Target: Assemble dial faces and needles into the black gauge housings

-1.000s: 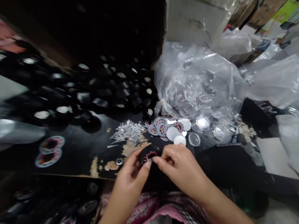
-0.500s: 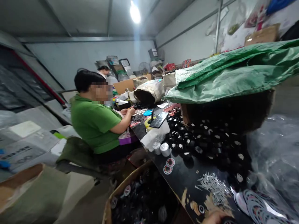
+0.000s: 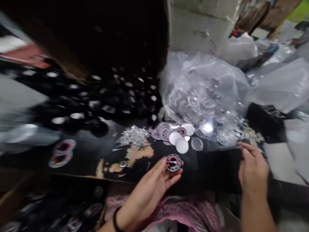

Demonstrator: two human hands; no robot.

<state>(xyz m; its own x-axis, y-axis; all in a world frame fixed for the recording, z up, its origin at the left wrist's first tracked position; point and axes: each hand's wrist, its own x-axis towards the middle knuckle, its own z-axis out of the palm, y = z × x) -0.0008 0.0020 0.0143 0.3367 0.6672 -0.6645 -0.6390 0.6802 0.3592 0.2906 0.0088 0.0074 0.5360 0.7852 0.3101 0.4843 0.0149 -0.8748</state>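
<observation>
The left hand (image 3: 155,183) reaches in over the near edge of the bench (image 3: 84,153), palm turned up. Its grip is closed on a small round dial piece (image 3: 173,162) with a printed ring face, thumb at the piece's left side and fingers beneath and to the right. The piece is held a little in from the near edge, face up, just short of the white discs (image 3: 181,145).

The right hand (image 3: 253,170) is well apart from the left, toward the right end of the bench, its forearm crossing the near edge. The fingertips are at the end of a thin dark object (image 3: 229,148); blur hides whether that grip grasps it or only touches it.

Open room is widest in the black stretch of bench between the two hands, from the near edge up to a transparent round cover (image 3: 197,143) and the bulging plastic bag (image 3: 205,90) of similar covers farther back. Left of the dial piece, the pile of metal pins (image 3: 134,137) borders a worn patch (image 3: 142,152), with a small ring (image 3: 123,164) nearer the edge. Farther left, two overlapping printed discs (image 3: 61,154) lie near that same edge. Black round parts (image 3: 127,96) crowd the far left side, hemming in movement there.
</observation>
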